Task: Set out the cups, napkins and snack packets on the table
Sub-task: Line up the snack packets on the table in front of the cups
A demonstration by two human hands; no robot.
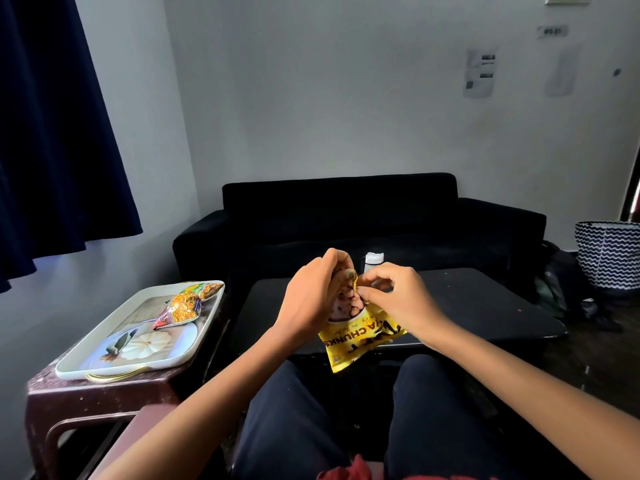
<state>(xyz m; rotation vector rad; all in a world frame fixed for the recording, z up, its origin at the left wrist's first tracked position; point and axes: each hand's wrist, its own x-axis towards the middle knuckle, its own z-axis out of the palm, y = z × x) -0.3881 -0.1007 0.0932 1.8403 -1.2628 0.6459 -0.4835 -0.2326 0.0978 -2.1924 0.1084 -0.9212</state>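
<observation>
Held upright above the lap, just short of the black table (485,306): yellow soya chunks packet (360,336), long axis vertical, top edge pinched between left hand (308,299) and right hand (398,299). Lay well left on the tray (104,355): second snack packet (187,304), nearer the left hand.

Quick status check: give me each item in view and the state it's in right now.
Yellow snack packet: held up over the lap, upside down, top edge pinched by both hands.
Left hand: gripping the packet.
Right hand: pinching the packet's top.
Orange snack packet: lying on the tray.
Tray: flat on the brown stool.
Black table: a small white-capped container stands at its far edge.
</observation>
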